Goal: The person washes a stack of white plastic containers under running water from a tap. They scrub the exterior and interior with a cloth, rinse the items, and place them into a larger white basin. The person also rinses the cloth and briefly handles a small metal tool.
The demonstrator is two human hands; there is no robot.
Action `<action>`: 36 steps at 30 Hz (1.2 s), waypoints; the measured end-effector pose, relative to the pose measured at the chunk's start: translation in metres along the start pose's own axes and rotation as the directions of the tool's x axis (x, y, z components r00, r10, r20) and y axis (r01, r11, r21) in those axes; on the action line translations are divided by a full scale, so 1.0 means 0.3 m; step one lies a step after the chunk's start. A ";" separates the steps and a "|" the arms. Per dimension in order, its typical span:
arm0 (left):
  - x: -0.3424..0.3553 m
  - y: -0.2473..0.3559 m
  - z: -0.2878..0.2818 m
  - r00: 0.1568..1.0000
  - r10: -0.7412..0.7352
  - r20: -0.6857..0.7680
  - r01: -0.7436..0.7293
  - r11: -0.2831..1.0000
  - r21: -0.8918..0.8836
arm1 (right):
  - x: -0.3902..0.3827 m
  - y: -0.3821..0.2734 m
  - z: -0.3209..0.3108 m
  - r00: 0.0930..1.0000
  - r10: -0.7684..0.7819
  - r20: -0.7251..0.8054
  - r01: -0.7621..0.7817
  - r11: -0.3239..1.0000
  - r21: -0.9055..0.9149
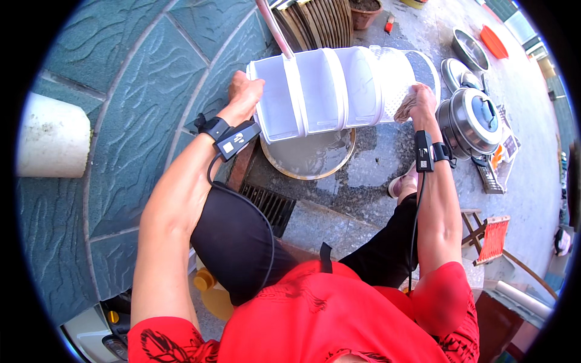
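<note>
White plastic bin (321, 91), lying on its side, held up between both my hands over a round metal basin (310, 158) on wet stone ground (375, 163). The bin has ribbed bands around it. Its right part is perforated, like a strainer insert; hard to tell if that is one piece or two nested.

My left hand (244, 92) is on the bin's left end, fingers curled behind the rim and out of sight, so clamped on the edge as far as I can see. My right hand (417, 103) is pressed against the perforated end with what looks like a scrub pad or cloth under the palm; can't make out which. Fingers closed on it against the bin.

Both wrists carry black strap devices, with a cable running down each forearm.

The basin is mostly hidden by the bin; only its lower arc shows. A pink hose or rod (273, 27) enters from the top and ends behind the bin's upper left corner; its tip is not visible.

A floor drain grate (273, 206) is just below the basin, partly covered by my knee. Right of the bin: steel pot with lid (475, 121), steel bowls (469, 48) beyond, cut off by the rim. Small folding stool (490, 236) at lower right. White cylinder (51, 139) far left, cut by the edge.
</note>
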State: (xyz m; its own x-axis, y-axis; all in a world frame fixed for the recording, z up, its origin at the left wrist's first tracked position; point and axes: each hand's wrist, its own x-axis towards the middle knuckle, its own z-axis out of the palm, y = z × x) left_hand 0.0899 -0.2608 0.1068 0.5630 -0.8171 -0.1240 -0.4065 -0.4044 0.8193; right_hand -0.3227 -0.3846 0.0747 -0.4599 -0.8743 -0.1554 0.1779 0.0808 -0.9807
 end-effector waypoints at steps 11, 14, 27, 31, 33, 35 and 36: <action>-0.075 0.015 -0.113 0.997 0.068 0.048 -0.071 0.995 0.071 | -0.039 0.082 0.007 0.995 0.080 0.062 -0.068 0.981 -0.180; -0.108 0.019 -0.160 0.998 0.059 0.037 -0.061 0.996 0.063 | -0.065 0.087 0.040 0.995 0.066 0.078 -0.049 0.976 -0.210; -0.230 -0.158 -0.295 0.897 -0.296 0.329 0.381 0.894 -0.236 | -0.146 0.046 0.225 0.955 0.050 0.294 0.034 0.962 -0.272; -0.276 -0.234 -0.321 0.825 -0.405 0.395 0.511 0.832 -0.216 | -0.285 -0.042 0.300 0.952 0.075 0.296 0.027 0.945 -0.326; -0.260 -0.275 -0.313 0.786 -0.424 0.450 0.563 0.791 -0.238 | -0.269 -0.049 0.324 0.948 -0.012 0.319 0.147 0.904 -0.401; -0.244 -0.339 -0.311 0.755 -0.480 0.447 0.621 0.743 -0.251 | -0.250 -0.028 0.366 0.936 -0.024 0.350 0.179 0.891 -0.418; -0.238 -0.369 -0.315 0.739 -0.508 0.443 0.648 0.717 -0.258 | -0.245 -0.018 0.392 0.935 -0.034 0.354 0.190 0.890 -0.416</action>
State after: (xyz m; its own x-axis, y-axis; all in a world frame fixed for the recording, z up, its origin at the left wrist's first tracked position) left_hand 0.1627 -0.1187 0.0779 0.3035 -0.5802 -0.7558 0.2586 -0.7132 0.6515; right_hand -0.1877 -0.3771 0.1054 -0.1276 -0.9893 -0.0703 -0.2905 0.1051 -0.9511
